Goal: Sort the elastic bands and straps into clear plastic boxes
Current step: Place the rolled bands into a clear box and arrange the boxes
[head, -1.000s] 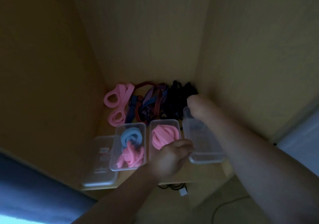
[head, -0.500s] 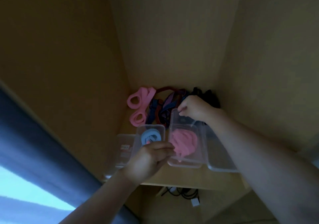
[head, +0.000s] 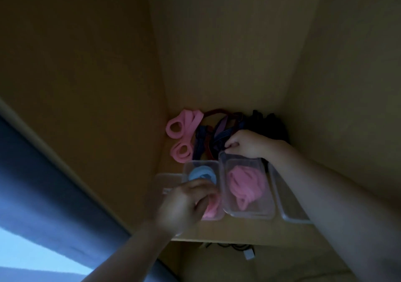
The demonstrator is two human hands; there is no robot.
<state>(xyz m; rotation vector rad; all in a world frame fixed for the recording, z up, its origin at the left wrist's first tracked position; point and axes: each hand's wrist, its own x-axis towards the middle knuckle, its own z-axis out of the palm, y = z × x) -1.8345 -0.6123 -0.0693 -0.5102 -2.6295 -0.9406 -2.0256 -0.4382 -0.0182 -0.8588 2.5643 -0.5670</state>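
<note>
Three clear plastic boxes stand in a row on a dim wooden shelf. The left box (head: 191, 165) holds a blue band (head: 201, 174) and pink bands. My left hand (head: 186, 203) hovers over it, blurred, fingers curled. The middle box (head: 269, 214) holds a pink band (head: 245, 184); my right hand (head: 245, 144) grips its far rim. The right box (head: 290, 218) looks empty, and my right forearm hides part of it. Behind the boxes lie loose pink bands (head: 182, 129) and a pile of dark straps (head: 219, 134).
A flat clear lid (head: 165, 179) lies left of the boxes. Wooden walls close the shelf at the left, back and right. A cable with a white plug (head: 248, 254) hangs below the shelf's front edge. A blue surface (head: 43, 173) fills the lower left.
My left hand moved from the middle box's near edge to over the left box. My right hand went from the right box's far end to the middle box's far rim.
</note>
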